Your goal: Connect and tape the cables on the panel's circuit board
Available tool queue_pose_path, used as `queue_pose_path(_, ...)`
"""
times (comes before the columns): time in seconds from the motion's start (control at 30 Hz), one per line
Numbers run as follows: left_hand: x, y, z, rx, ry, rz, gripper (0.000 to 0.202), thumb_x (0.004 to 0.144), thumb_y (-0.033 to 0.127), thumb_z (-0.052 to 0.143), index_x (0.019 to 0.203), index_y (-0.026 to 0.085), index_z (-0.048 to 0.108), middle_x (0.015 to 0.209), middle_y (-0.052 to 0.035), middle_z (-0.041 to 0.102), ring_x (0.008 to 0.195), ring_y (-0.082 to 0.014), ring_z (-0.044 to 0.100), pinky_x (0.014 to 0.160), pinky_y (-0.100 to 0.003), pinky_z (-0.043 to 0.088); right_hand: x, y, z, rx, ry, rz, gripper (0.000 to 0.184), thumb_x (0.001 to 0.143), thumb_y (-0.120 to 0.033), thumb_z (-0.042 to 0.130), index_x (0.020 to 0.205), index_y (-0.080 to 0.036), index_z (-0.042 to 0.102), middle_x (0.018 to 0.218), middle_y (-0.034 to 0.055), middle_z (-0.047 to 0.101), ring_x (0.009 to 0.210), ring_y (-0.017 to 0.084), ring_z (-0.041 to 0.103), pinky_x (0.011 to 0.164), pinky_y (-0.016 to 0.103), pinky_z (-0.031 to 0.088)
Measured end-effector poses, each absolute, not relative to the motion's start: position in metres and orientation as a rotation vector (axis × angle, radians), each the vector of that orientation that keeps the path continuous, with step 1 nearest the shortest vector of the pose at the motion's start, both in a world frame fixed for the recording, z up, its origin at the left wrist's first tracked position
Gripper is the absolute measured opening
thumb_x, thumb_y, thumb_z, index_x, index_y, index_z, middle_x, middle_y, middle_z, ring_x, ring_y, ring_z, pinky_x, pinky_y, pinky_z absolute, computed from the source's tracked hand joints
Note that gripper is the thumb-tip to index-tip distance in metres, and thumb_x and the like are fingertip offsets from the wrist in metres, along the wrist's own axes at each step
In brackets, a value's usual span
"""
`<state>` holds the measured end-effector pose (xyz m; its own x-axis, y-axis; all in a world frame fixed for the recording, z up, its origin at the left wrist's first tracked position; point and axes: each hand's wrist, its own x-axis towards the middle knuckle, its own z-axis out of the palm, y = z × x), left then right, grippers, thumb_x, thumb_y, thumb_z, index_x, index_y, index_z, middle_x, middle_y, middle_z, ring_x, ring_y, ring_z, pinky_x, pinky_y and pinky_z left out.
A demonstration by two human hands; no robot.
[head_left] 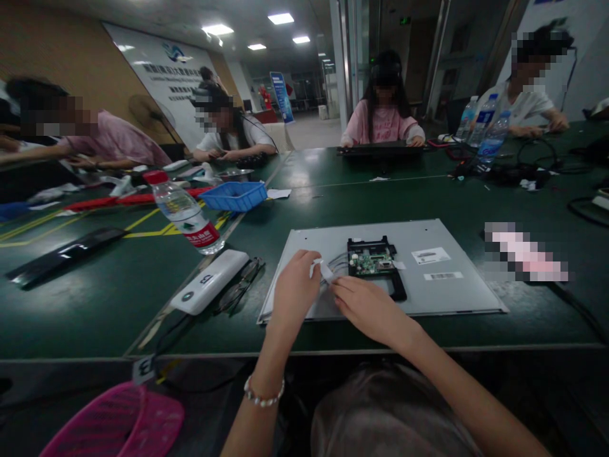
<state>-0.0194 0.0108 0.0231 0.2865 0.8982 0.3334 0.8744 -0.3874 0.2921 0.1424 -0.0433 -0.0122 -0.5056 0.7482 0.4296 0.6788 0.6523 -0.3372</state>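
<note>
A flat grey panel [457, 295], like the back of a display, lies on the table before me. On it sits a green circuit board [371, 261] in a black plastic frame [398, 285], with thin grey cables [339, 260] running out to the left. My left hand [297, 282] is closed at the cables, its fingertips pinching a white strip [326, 271] that looks like tape or paper. From the right, my right hand [364, 304] grips the strip's lower end between thumb and fingers. White labels [431, 255] are stuck to the panel's right side.
Left of the panel are glasses [240, 285], a white power bank [209, 282] with a cable, a water bottle [188, 216] and a blue tray [235, 197]. A blurred-out phone-like item [526, 254] lies right. Several people sit around the green table [333, 200]. A pink basket [114, 425] stands below.
</note>
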Motion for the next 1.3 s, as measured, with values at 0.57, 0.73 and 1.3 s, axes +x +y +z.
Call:
queue_pose_path(0.57,-0.003,-0.007,-0.007,2.548,1.873,0.254,0.02,0.093,0.018,0.042,0.112,0.016,0.047,0.096,-0.0096,0.067,0.092,-0.0234,0.064,0.081,-0.032,0.044,0.13,-0.072,-0.025,-1.23,-2.275,0.209,0.039,0.087,-0.019,0.051,0.124,-0.005,0.052,0.133,0.0223,0.054,0.125,0.028,0.049,0.106,0.044,0.039)
queue_pose_path(0.73,-0.007,0.0,-0.007,2.53,1.813,0.353,0.016,0.088,0.02,0.048,0.104,0.019,0.049,0.102,-0.0086,0.064,0.097,-0.0236,0.062,0.083,-0.032,0.045,0.152,-0.077,-0.007,-1.219,-2.282,0.294,0.035,0.09,-0.022,0.049,0.124,-0.012,0.054,0.122,0.0155,0.063,0.113,0.025,0.059,0.098,0.042,0.046)
queue_pose_path(1.3,-0.02,0.045,0.011,2.409,1.717,0.389,0.033,0.083,0.019,0.052,0.116,0.015,0.056,0.106,-0.0109,0.064,0.1,-0.0225,0.061,0.09,-0.033,0.045,0.29,0.028,-0.005,-1.65,-2.214,0.733,0.024,0.07,-0.025,0.066,0.092,-0.018,0.072,0.09,0.0061,0.073,0.081,0.02,0.066,0.073,0.029,0.05)
